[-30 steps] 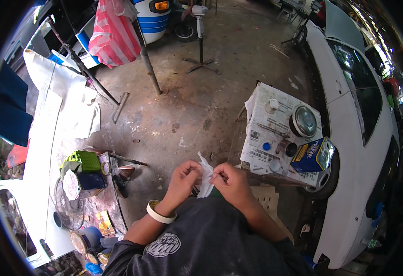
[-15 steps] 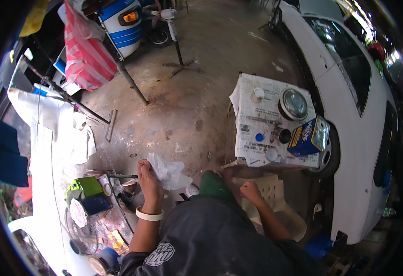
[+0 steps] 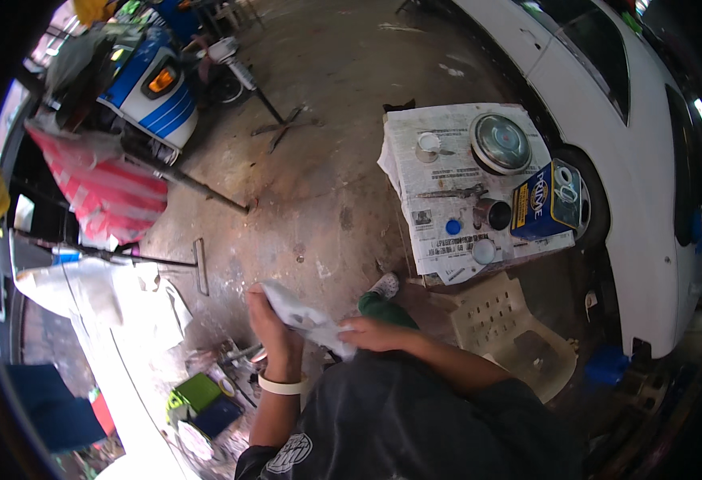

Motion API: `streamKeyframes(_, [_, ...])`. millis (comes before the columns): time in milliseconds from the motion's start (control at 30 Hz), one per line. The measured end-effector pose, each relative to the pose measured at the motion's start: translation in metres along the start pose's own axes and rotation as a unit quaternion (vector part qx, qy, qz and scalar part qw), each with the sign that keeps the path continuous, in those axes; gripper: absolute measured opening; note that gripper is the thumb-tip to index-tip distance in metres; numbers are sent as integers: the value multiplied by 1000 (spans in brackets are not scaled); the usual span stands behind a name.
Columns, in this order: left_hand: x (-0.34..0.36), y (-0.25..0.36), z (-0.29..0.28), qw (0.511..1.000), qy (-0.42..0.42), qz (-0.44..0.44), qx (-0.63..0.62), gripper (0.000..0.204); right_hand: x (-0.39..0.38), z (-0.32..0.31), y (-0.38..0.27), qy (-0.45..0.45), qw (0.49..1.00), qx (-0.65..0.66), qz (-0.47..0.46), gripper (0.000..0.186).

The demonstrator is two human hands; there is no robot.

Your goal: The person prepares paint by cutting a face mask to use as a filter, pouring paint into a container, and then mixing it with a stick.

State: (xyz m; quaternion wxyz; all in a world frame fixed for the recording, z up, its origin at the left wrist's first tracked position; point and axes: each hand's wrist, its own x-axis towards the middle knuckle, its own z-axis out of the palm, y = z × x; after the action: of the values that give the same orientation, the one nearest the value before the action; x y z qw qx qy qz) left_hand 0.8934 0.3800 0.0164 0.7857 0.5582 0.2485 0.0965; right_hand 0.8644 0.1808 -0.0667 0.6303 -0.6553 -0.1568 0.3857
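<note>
In front of my body a thin white sheet [image 3: 303, 314], creased and slightly see-through, is stretched between both hands. I cannot tell whether it is plastic or cloth. My left hand [image 3: 276, 330], with a pale band on the wrist, is closed on its left end. At the lower right end the fingers of my right hand [image 3: 377, 334] pinch its edge. The side of the sheet facing down is hidden.
Right of me stands a newspaper-covered table [image 3: 415, 172] with a spray gun [image 3: 457, 192], round metal lid [image 3: 501, 144], blue can [image 3: 545, 200] and cups. A cream plastic chair [image 3: 491, 316] sits close by. A white car [image 3: 647, 216] lines the right; a fan stand [image 3: 275, 116] is ahead.
My right hand has come left from beside the chair and taken hold of the white sheet. The crumpled sheet is now drawn out between both hands. My view has turned left.
</note>
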Motion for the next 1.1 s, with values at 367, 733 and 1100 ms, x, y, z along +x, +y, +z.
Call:
streamKeyframes(367, [110, 2, 107, 993, -105, -18, 59, 15, -189, -44, 241, 50, 747, -311, 585, 51])
streamKeyframes(733, [126, -47, 226, 918, -321, -233, 16, 14, -14, -148, 0, 355, 909, 149, -159, 43])
streamKeyframes(1100, [133, -113, 312, 773, -565, -164, 237, 18, -26, -151, -59, 657, 600, 444, -108, 31])
